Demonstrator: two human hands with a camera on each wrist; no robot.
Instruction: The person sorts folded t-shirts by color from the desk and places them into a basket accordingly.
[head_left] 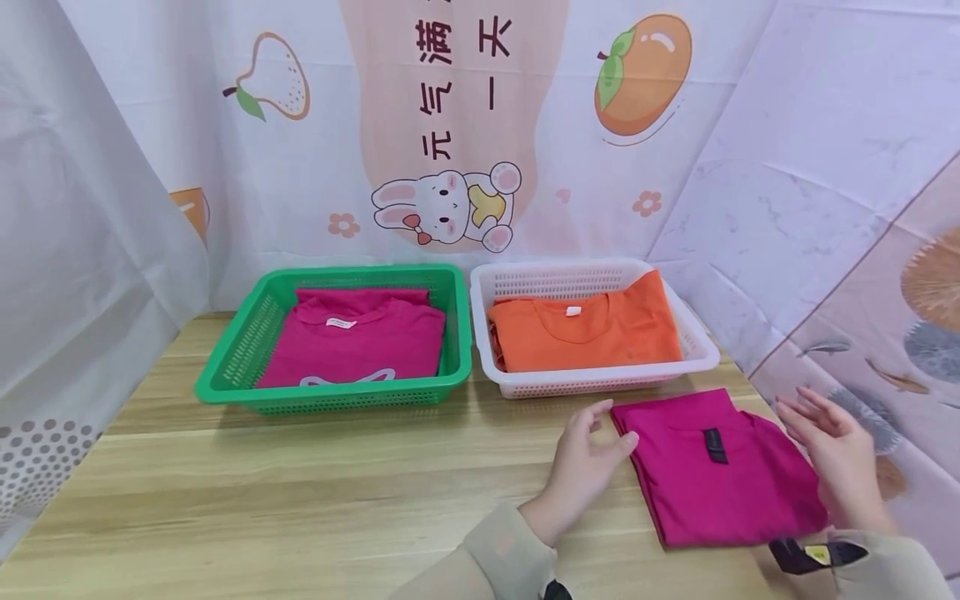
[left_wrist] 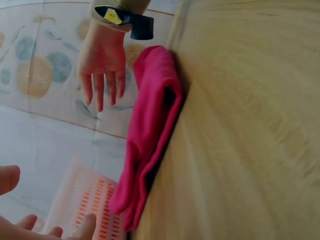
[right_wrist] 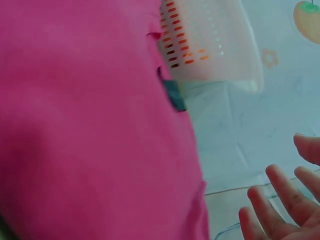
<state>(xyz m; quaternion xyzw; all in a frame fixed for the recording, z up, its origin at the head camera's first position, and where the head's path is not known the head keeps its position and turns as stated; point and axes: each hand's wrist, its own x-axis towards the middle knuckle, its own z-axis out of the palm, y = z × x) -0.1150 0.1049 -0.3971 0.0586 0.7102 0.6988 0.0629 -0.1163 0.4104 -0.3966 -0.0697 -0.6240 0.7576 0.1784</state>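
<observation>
A folded magenta T-shirt (head_left: 727,492) with a black neck label (head_left: 715,446) lies on the table at the right. My left hand (head_left: 581,471) is at its left edge, fingers relaxed and thumb near the cloth; whether it touches I cannot tell. Beside the opposite edge my right hand (head_left: 840,458) hovers with loosely spread fingers, holding nothing. Seen from the left wrist, the folded shirt (left_wrist: 152,120) shows its layered side. In the right wrist view the shirt (right_wrist: 100,125) fills the left half, with my right fingers (right_wrist: 287,200) apart from it.
Behind, a green basket (head_left: 330,397) holds a folded magenta T-shirt (head_left: 360,342) with a white label. To its right, a white basket (head_left: 600,383) contains folded orange clothing (head_left: 577,333). Printed cloth (head_left: 300,200) hangs behind the wooden table (head_left: 300,500) and along its sides.
</observation>
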